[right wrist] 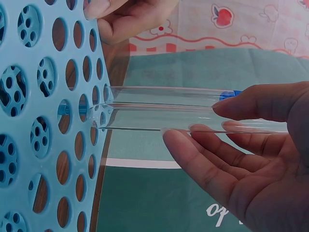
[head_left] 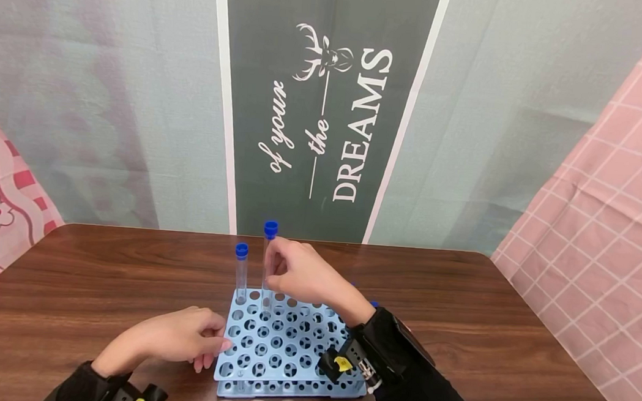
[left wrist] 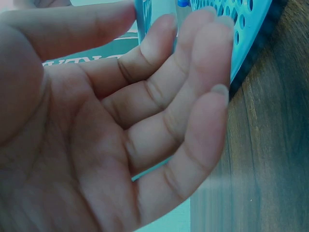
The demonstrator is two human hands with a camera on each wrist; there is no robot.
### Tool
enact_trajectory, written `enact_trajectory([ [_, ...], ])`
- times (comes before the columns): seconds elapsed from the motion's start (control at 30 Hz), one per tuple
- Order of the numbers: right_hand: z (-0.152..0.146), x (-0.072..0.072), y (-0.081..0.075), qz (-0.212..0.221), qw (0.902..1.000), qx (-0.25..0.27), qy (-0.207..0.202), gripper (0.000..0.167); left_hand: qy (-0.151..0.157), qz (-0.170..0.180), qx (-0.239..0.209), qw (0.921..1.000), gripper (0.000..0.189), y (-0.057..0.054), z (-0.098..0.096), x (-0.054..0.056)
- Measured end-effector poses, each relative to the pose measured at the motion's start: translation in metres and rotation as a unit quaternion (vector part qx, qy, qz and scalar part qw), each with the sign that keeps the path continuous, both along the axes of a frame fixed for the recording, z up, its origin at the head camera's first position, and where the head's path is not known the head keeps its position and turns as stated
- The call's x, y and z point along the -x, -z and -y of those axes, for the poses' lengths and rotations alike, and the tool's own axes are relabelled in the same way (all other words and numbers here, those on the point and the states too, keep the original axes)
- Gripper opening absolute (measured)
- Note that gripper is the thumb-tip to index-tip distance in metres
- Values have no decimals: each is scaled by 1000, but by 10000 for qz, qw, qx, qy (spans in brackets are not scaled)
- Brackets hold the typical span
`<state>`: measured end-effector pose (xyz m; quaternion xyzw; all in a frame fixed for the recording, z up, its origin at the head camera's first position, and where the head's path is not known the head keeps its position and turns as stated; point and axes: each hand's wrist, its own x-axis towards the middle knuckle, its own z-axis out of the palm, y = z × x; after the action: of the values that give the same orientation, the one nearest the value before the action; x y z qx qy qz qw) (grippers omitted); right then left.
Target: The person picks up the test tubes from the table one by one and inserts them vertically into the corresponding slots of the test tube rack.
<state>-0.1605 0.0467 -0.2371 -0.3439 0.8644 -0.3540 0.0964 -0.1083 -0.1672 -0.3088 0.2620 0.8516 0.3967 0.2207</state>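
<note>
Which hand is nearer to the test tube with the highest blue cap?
Right. The right hand holds this test tube; the left hand is farther, at the left edge of the light-blue rack.

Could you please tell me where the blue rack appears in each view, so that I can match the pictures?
Head: the blue rack is at lower centre.
Left wrist: the blue rack is along the top, centre to right, partly hidden.
Right wrist: the blue rack fills the left side.
Shared landmark: the left hand, by the rack in each.
</note>
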Motion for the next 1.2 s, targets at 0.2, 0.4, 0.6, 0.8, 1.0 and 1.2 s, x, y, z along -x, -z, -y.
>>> enact_trajectory([
  [0.2, 3, 2, 0, -104, 9999, -26, 24, 13, -7, -3, -2, 10000, 26, 0, 0, 0],
  [0.4, 4, 4, 0, -106, 9999, -16, 0, 13, 5, -8, -16, 10000, 26, -1, -1, -1],
  [0.6, 5, 5, -1, -162, 9998, -74, 13, 12, -35, 64, 36, 10000, 26, -2, -1, -1],
  [0.8, 7, 6, -1, -125, 9999, -86, 47, 12, -38, 73, -1, 10000, 26, -1, -1, -1],
  [1.0, 10, 7, -2, -160, 9998, -81, 19, 11, -87, 61, 35, 9999, 27, 0, -1, -1],
  [1.2, 12, 10, -3, -153, 9998, -85, -3, 11, -99, 55, 55, 9999, 28, 0, -1, -1],
])
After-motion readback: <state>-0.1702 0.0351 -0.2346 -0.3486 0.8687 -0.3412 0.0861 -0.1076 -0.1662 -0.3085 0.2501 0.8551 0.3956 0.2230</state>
